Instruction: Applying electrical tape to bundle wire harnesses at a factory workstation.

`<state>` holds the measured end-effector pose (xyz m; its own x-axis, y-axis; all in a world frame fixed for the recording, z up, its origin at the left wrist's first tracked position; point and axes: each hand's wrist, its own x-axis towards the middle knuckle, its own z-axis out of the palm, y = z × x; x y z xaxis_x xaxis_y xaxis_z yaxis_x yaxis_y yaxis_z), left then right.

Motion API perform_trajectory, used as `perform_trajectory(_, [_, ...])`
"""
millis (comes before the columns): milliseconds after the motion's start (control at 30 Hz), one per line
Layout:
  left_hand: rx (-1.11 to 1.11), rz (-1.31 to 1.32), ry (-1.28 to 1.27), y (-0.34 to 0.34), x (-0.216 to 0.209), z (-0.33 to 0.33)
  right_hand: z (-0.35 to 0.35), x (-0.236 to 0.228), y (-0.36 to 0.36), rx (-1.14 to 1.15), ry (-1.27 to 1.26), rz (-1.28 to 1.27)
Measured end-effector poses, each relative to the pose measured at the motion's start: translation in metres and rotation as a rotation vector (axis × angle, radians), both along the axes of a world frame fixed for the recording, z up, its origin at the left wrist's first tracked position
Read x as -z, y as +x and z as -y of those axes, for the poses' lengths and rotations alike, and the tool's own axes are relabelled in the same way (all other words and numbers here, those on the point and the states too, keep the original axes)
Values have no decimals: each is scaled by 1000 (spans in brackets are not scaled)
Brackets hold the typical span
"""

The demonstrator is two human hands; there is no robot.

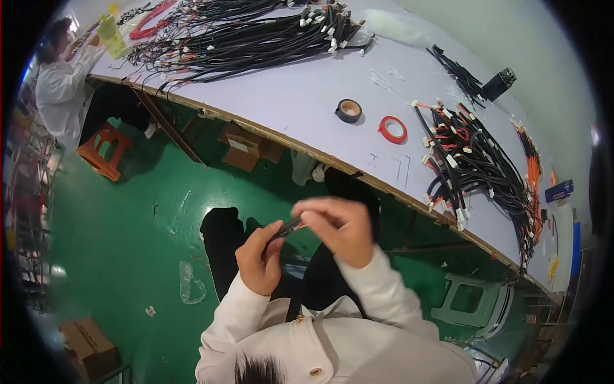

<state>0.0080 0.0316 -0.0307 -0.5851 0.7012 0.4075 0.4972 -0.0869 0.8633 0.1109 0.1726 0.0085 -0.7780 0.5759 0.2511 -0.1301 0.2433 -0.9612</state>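
Observation:
My left hand is closed, thumb and fingers pinching a short black cable piece above my lap. A bit of red wire shows at the end of it. My right hand is at that end, slightly blurred, with thumb and forefinger closed on the red wire tip. The fingers partly cover the cable, so its exact end is hidden. Both hands are in front of the table edge, not over the tabletop.
On the white table lie a black tape roll, a red tape roll, and bundles of black cables and cables with white connectors. An orange stool, a grey-green stool and a cardboard box stand around. Another person sits far left.

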Motion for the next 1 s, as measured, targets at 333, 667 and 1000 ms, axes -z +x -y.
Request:
perform_trajectory(333, [-38,449,92,-2,-11,3,-185,-20,32,282,927,638])
perform_trajectory(667, [6,429,-15,2,-6,17,-82,-40,14,371,771,360])
perform_trajectory(1000, [284,649,-107,14,-40,29,23,39,-1,-264,-431,-49])
